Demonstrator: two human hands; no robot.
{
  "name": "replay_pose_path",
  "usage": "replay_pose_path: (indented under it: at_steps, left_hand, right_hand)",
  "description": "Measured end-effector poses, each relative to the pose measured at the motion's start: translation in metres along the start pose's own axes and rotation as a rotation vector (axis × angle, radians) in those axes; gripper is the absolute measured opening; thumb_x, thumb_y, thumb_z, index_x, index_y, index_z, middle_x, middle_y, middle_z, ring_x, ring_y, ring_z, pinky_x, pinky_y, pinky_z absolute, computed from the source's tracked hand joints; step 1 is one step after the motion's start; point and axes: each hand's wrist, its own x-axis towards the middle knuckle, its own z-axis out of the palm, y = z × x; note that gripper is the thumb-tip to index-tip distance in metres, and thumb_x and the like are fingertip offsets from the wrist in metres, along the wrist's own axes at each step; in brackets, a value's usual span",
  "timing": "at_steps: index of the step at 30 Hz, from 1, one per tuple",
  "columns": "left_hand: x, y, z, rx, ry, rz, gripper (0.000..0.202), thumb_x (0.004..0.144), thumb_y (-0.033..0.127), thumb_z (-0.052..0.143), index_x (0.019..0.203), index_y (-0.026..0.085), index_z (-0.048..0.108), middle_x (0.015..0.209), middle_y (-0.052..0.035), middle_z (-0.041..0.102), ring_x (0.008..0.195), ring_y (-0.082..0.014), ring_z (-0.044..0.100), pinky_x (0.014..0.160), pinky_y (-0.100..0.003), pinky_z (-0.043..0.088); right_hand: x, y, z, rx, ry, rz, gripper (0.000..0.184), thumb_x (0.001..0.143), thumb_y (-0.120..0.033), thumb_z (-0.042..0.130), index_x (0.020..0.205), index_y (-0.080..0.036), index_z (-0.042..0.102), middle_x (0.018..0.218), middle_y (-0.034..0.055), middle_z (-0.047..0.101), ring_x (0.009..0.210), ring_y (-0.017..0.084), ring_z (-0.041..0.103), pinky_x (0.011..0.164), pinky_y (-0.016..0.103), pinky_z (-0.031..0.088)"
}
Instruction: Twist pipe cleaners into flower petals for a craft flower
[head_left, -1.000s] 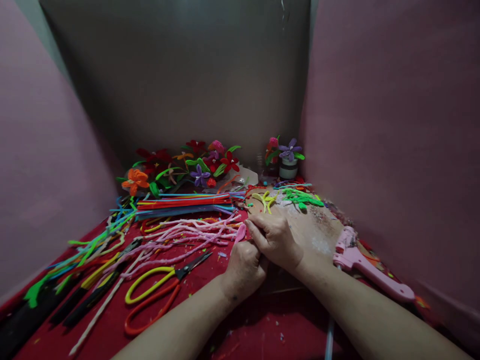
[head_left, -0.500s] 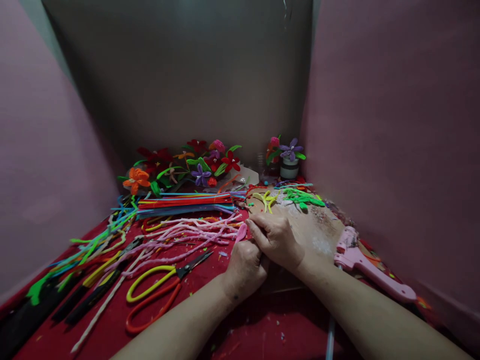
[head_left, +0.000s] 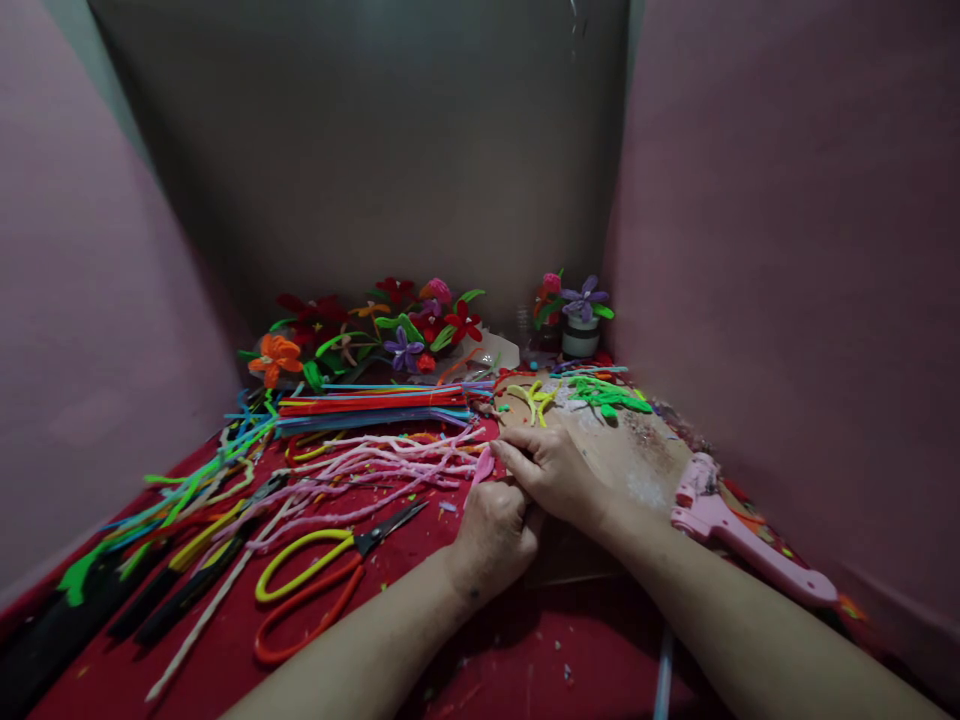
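My left hand [head_left: 495,535] is closed, knuckles up, around a pink pipe cleaner [head_left: 482,467] bent into a petal-like loop that pokes out above it. Pressed against it from the upper right, my right hand [head_left: 553,475] is closed too, its thumb and fingers pinching at the same pink piece. The hands hide the lower part of it. Left of them lie loose pink and white pipe cleaners [head_left: 375,460]. Scissors [head_left: 352,550] with one yellow and one orange handle rest open just below those.
A bundle of red and blue pipe cleaners [head_left: 375,408] lies behind. Finished pipe-cleaner flowers [head_left: 405,350] stand along the back wall. Yellow pieces [head_left: 534,402] and green pieces [head_left: 611,395] lie on a board [head_left: 637,450]. At right is a pink glue gun [head_left: 750,545]; pliers-like black-handled tools [head_left: 187,590] lie left.
My right hand's fingers have shifted slightly over the pink pipe cleaner, and its loop tilts a little differently. Both hands stay together; the view has drifted very slightly.
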Motion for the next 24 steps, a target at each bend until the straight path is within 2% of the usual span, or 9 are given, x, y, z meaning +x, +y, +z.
replay_pose_path:
  at_steps: [6,8,10,13,18,21,23,24]
  left_hand:
    - [0.001,0.004,-0.001,-0.038,-0.042,0.008,0.019,0.079,0.010,0.044,0.068,0.014,0.059,0.057,-0.0035,0.061,0.048,-0.0107,0.053,0.047,-0.021,0.039]
    - [0.001,0.007,-0.002,-0.055,-0.080,0.005,0.017,0.079,0.009,0.043,0.073,0.014,0.059,0.062,-0.0039,0.063,0.054,-0.0110,0.056,0.052,-0.021,0.042]
    - [0.001,0.010,-0.004,-0.050,-0.122,0.000,0.016,0.080,0.008,0.044,0.079,0.014,0.059,0.067,-0.0041,0.065,0.059,-0.0114,0.059,0.057,-0.021,0.043]
    - [0.001,0.012,-0.005,-0.011,-0.155,-0.010,0.015,0.083,0.012,0.045,0.084,0.014,0.059,0.069,-0.0037,0.065,0.061,-0.0114,0.059,0.059,-0.021,0.044]
    - [0.002,0.013,-0.006,0.015,-0.163,-0.021,0.016,0.086,0.017,0.043,0.084,0.015,0.060,0.068,-0.0027,0.064,0.059,-0.0105,0.058,0.058,-0.020,0.042]
    - [0.003,0.013,-0.007,0.038,-0.162,-0.024,0.017,0.086,0.018,0.043,0.079,0.015,0.059,0.064,-0.0020,0.062,0.056,-0.0098,0.055,0.055,-0.020,0.039]
    - [0.004,0.012,-0.008,0.046,-0.156,-0.027,0.018,0.086,0.019,0.043,0.077,0.015,0.058,0.063,-0.0017,0.062,0.055,-0.0097,0.054,0.054,-0.019,0.038]
    - [0.004,0.012,-0.008,0.046,-0.153,-0.028,0.019,0.086,0.019,0.043,0.076,0.015,0.058,0.062,-0.0017,0.061,0.055,-0.0096,0.054,0.054,-0.019,0.038]
  right_hand:
    - [0.009,-0.002,-0.008,0.374,-0.202,0.247,0.028,0.077,-0.026,0.053,0.051,-0.014,0.054,0.046,-0.0055,0.037,0.045,0.006,0.032,0.043,0.020,0.025]
    - [0.012,-0.002,-0.014,0.526,-0.184,0.343,0.025,0.075,-0.030,0.056,0.055,-0.014,0.058,0.043,-0.0068,0.034,0.041,0.005,0.028,0.040,0.021,0.020]
    - [0.016,0.000,-0.021,0.687,-0.043,0.405,0.025,0.074,-0.034,0.057,0.060,-0.014,0.060,0.041,-0.0083,0.029,0.038,0.005,0.022,0.038,0.021,0.016]
    - [0.022,0.007,-0.031,0.892,0.208,0.409,0.021,0.072,-0.034,0.060,0.064,-0.014,0.061,0.038,-0.0102,0.024,0.035,0.004,0.016,0.037,0.021,0.012]
    - [0.029,0.022,-0.048,1.017,0.373,0.421,0.017,0.071,-0.029,0.058,0.062,-0.015,0.061,0.034,-0.0109,0.021,0.033,0.004,0.013,0.035,0.021,0.012]
    - [0.033,0.031,-0.066,0.931,0.560,0.412,0.015,0.070,-0.027,0.058,0.061,-0.015,0.061,0.034,-0.0091,0.027,0.032,0.004,0.020,0.034,0.021,0.016]
    - [0.038,0.039,-0.081,0.769,0.681,0.402,0.014,0.068,-0.027,0.060,0.061,-0.015,0.062,0.037,-0.0068,0.035,0.034,0.005,0.026,0.034,0.020,0.019]
    - [0.041,0.045,-0.088,0.664,0.698,0.423,0.012,0.066,-0.026,0.060,0.061,-0.015,0.062,0.039,-0.0057,0.039,0.034,0.006,0.029,0.034,0.021,0.020]
